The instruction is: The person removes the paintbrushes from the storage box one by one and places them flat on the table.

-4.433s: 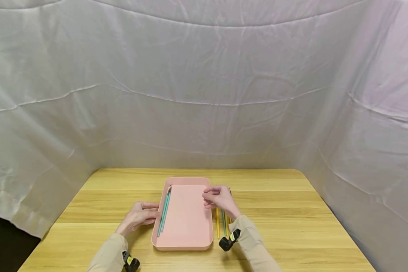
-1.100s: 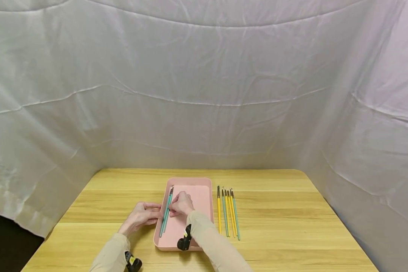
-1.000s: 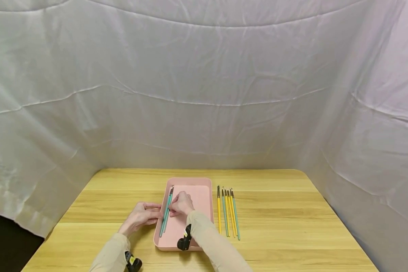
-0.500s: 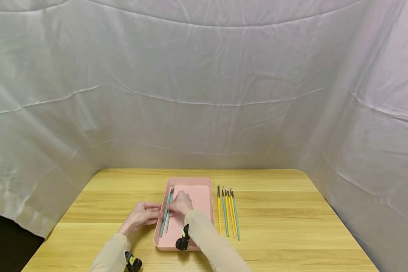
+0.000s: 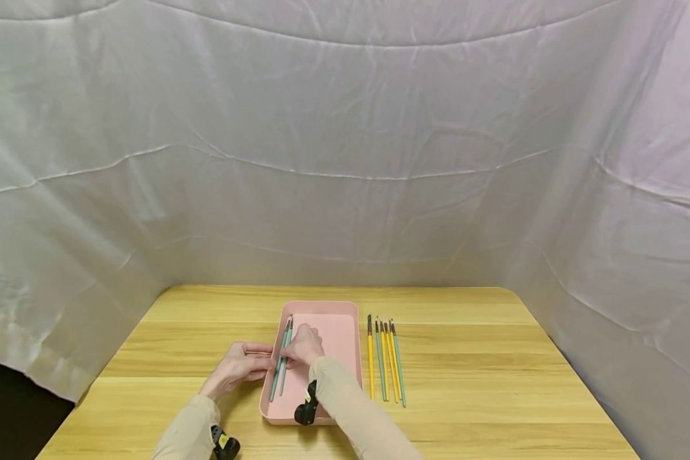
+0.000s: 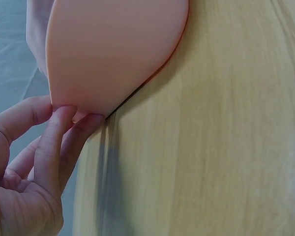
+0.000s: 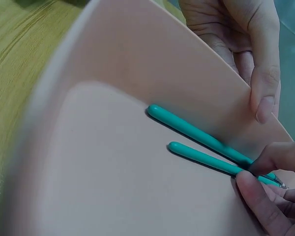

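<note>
A pink tray (image 5: 339, 383) lies on the wooden table, two teal-handled paintbrushes inside it along the left wall. My left hand (image 5: 240, 366) holds that wall from outside; in the right wrist view its thumb (image 7: 264, 101) laps over the rim. In the left wrist view, fingertips (image 6: 91, 120) touch the outer wall near its base. Inside the tray, my right hand (image 5: 303, 345) pinches the shorter-looking paintbrush (image 7: 204, 158) between thumb and finger. The other paintbrush (image 7: 187, 129) lies closer to the wall, nearly parallel. My right fingers cover part of both brushes.
To the right of the tray, several yellow and teal paintbrushes (image 5: 386, 364) lie side by side on the table (image 5: 466, 370), bristles pointing away. A grey curtain (image 5: 345, 211) encloses the table at the back and sides.
From above the tray's right rim, my right hand has moved left into the tray and now pinches a paintbrush there. That brush's near end has shifted slightly right. The left hand stays on the wall.
</note>
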{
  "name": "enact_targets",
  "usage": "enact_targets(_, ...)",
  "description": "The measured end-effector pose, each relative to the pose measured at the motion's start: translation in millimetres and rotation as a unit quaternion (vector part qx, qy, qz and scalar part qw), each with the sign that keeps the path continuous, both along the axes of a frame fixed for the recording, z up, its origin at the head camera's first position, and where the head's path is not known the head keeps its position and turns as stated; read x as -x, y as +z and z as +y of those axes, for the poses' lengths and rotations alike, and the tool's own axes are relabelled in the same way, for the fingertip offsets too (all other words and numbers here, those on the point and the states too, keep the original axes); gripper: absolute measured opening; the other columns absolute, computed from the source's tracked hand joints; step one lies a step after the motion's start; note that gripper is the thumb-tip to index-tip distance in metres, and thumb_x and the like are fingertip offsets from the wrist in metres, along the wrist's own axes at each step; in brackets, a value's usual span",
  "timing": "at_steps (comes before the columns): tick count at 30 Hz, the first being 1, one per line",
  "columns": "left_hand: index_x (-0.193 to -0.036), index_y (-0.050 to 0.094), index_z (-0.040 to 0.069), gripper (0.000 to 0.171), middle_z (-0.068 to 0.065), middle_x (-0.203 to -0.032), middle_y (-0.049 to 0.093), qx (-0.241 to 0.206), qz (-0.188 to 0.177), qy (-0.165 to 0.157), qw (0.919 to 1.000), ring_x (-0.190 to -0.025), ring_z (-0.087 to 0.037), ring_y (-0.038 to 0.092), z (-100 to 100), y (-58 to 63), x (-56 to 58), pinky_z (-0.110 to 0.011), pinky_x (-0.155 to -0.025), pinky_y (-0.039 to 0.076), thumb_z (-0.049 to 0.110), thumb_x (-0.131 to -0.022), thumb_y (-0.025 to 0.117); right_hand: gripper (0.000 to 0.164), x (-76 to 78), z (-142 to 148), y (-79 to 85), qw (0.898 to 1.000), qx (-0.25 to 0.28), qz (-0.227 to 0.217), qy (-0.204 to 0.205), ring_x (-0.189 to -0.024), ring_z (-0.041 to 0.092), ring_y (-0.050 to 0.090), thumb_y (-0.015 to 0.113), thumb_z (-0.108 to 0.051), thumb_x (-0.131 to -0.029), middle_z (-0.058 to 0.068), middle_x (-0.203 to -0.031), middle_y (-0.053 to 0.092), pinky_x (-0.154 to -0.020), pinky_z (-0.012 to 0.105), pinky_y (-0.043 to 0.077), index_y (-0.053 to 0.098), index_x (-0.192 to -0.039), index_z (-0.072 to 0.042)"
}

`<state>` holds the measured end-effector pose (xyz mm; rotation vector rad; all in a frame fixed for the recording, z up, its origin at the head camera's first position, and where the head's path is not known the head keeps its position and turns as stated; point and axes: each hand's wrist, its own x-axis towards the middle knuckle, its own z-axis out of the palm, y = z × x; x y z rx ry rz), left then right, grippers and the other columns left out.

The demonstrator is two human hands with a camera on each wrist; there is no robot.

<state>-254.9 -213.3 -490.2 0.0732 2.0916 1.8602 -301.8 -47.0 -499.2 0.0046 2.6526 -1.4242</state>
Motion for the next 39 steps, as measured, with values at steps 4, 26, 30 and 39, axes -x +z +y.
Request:
enact_targets(4,-0.133,0.049,-0.023,0.053,-0.016,-0.1,0.078,-0.002,-0.001,0.001,1.0,-0.08,-0.007,0.072,0,-0.1,0.0,-0.02,-0.068,0.062,0.0,-0.09,0.07,0.025,-0.2,0,-0.2,1.0,-0.005,0.001,0.002,-0.036,0.013,0.061,0.083,-0.002,-0.073,0.006,-0.05,0.063,-0.042,0.021,0.054,0.061,-0.063,-0.004)
enact_targets(26,-0.133,0.048,-0.022,0.053,-0.021,-0.104,0.077,-0.014,-0.003,0.004,0.9999,-0.08,-0.009,0.073,1,0.8,-1.8,-0.02,-0.07,0.062,-0.002,-0.09,0.07,0.032,1.3,1,2.0,0.998,-0.056,0.012,0.02,-0.042,0.017,0.06,0.086,-0.015,-0.074,-0.002,-0.048,0.056,-0.048,0.021,0.05,0.057,-0.061,-0.011)
enact_targets(30,-0.132,0.049,-0.023,0.052,-0.018,-0.102,0.077,-0.007,-0.001,0.011,0.9999,-0.079,-0.009,0.072,2,-0.2,-1.9,-0.02,-0.068,0.062,-0.001,-0.089,0.07,0.038,2.1,5,3.6,0.998,-0.053,0.007,0.032,-0.039,0.011,0.049,0.078,-0.01,-0.078,-0.002,-0.043,0.054,-0.052,0.018,0.044,0.052,-0.051,-0.013)
enact_targets(39,-0.131,0.049,-0.023,0.05,-0.021,-0.105,0.077,0.0,-0.002,0.012,0.9999,-0.079,-0.009,0.072,0,0.0,-2.1,-0.02,-0.068,0.062,-0.002,-0.09,0.068,0.009,1.1,21,7.3,0.981,0.16,-0.099,0.047,-0.062,0.028,0.074,0.062,0.011,-0.085,0.031,-0.08,0.073,-0.063,0.033,0.065,0.057,-0.089,0.005)
